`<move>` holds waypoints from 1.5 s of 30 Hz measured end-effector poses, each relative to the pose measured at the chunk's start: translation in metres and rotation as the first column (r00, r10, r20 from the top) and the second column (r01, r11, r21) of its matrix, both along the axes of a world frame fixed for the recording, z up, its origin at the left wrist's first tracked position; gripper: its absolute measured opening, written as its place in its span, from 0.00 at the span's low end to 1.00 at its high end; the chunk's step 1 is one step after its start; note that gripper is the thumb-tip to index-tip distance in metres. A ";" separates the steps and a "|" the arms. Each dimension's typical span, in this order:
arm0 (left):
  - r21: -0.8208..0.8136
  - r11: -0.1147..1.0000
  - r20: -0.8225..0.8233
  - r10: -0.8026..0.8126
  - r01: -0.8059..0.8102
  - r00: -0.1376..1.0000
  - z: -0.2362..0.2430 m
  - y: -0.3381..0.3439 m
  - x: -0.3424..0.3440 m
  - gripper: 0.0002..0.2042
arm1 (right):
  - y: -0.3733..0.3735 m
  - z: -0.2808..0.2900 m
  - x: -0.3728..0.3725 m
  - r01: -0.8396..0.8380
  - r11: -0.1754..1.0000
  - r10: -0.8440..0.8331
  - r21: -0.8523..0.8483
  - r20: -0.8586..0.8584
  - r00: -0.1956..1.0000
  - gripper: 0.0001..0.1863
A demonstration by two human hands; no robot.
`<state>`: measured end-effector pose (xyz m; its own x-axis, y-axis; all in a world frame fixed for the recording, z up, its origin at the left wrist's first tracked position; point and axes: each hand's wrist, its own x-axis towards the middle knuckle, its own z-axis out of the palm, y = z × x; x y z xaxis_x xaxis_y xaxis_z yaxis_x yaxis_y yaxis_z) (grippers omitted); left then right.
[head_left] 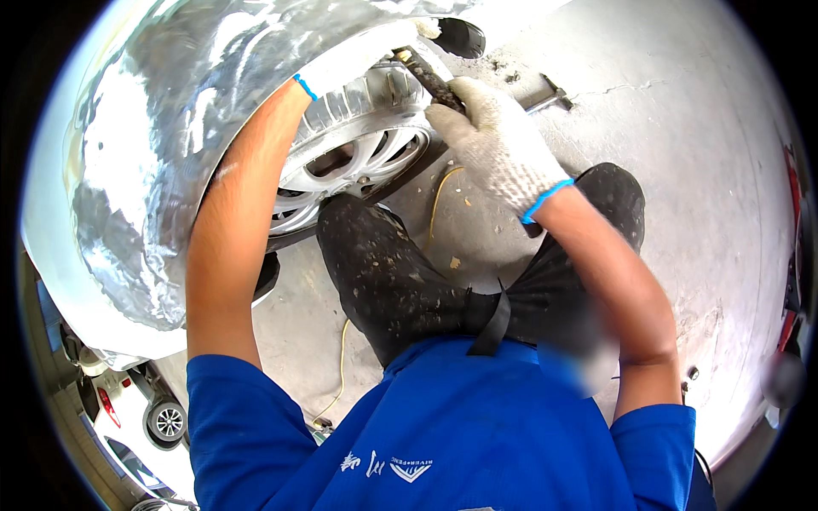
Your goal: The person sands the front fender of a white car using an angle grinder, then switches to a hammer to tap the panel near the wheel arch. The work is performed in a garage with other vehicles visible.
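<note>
My left hand, in a white knitted glove with a blue cuff, reaches along the wheel arch edge of a bare-metal car panel. Its fingers are mostly hidden. A rounded black object is right by its fingertips; whether it is held, I cannot tell. My right hand, gloved the same way, is closed round a dark, worn bar-shaped tool. The bar's far end comes close to the left glove, over the tyre. Below it is a silver alloy wheel.
A hammer-like tool lies on the grey concrete floor beyond my right hand. A thin yellow cord runs across the floor between my knees. At the lower left is a white car. Red objects line the right edge.
</note>
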<state>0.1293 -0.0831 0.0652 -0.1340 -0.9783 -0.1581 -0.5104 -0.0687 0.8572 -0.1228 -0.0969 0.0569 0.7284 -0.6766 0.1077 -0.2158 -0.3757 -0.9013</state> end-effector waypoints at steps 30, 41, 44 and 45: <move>0.171 0.955 0.254 0.195 -0.242 0.947 -0.005 -0.018 -0.008 0.22 | -0.006 -0.014 0.009 0.115 0.988 -0.136 -0.107 -0.220 0.966 0.18; 0.127 0.934 0.029 0.332 -0.333 0.943 -0.019 -0.010 0.000 0.21 | -0.012 -0.032 0.021 0.110 0.993 -0.113 -0.032 -0.110 0.987 0.18; 0.169 0.955 0.036 0.242 -0.245 0.970 -0.018 -0.008 0.010 0.19 | -0.003 -0.028 0.019 0.112 0.992 -0.103 0.056 -0.135 0.985 0.20; 0.176 0.953 0.046 0.241 -0.245 0.970 -0.008 -0.009 -0.002 0.18 | -0.002 -0.031 0.019 0.109 0.993 -0.106 0.037 -0.088 0.990 0.20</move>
